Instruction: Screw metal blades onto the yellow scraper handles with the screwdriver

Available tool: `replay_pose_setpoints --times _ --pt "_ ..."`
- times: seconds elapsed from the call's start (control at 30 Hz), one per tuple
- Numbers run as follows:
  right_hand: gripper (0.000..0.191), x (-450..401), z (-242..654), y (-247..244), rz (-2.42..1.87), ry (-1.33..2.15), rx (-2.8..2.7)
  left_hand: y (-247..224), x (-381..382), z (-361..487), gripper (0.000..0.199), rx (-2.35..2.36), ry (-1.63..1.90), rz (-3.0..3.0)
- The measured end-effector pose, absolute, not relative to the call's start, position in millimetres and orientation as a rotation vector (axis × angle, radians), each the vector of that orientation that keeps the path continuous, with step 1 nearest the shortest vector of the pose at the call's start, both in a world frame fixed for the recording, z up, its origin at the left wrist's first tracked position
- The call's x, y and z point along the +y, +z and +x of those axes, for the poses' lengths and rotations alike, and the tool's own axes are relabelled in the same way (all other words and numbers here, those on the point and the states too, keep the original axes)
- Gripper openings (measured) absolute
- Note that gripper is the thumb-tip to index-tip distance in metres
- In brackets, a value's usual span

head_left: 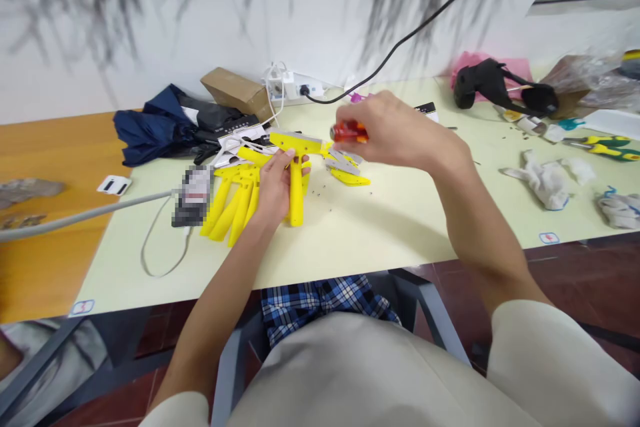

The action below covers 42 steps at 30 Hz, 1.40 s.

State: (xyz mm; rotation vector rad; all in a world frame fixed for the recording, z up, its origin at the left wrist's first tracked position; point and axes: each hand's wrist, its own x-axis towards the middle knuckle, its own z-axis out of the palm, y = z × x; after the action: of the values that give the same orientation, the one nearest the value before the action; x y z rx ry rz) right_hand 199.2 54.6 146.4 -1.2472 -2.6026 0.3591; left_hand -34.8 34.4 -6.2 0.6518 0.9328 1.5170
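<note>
Yellow plastic T-shaped part (296, 190) sits at centre frame, held in the left hand (274, 190), fingers curled round its stem. Just above and right, the right hand (395, 133) pinches a red-handled screwdriver (350, 132) between thumb and fingertips. Grey metal blades (344, 163) and a yellow strip (350, 177) lie just beside the part, tiny screws (320, 192) are scattered below them, and more yellow parts (231, 203) fan out left on the cream table (400, 233)
</note>
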Motion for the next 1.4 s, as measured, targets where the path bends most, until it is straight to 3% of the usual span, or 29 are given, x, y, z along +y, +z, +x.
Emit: replay_pose_setpoints --times 0.2,0.4,0.53,0.87,1.0,1.23,1.4 --pt "0.008 34.6 180.4 70.9 -1.168 0.619 -3.102 -7.5 39.1 -36.2 0.039 0.902 1.564 0.587" --pt "0.004 43.1 161.0 29.4 -0.975 0.867 -3.106 -8.7 39.6 -35.2 0.040 0.848 1.527 0.562" --pt "0.011 39.4 158.6 32.9 -0.979 0.842 -3.130 -9.0 40.0 -34.7 0.039 0.837 1.499 0.574" --pt "0.003 24.5 185.2 39.5 -1.227 0.754 -3.105 -8.9 38.1 -33.1 0.040 0.827 1.472 0.578" --pt "0.011 26.1 207.4 43.8 -1.231 0.842 -2.942 -12.3 36.7 -31.5 0.037 0.801 1.442 0.609" --pt "0.013 48.6 221.9 87.0 -1.160 0.554 -2.634 -10.1 28.0 -18.3 0.032 0.849 1.309 0.637" --pt "0.023 72.2 195.8 110.6 -1.069 0.510 -2.768 -18.0 23.4 -10.2 0.033 0.845 1.278 0.676"
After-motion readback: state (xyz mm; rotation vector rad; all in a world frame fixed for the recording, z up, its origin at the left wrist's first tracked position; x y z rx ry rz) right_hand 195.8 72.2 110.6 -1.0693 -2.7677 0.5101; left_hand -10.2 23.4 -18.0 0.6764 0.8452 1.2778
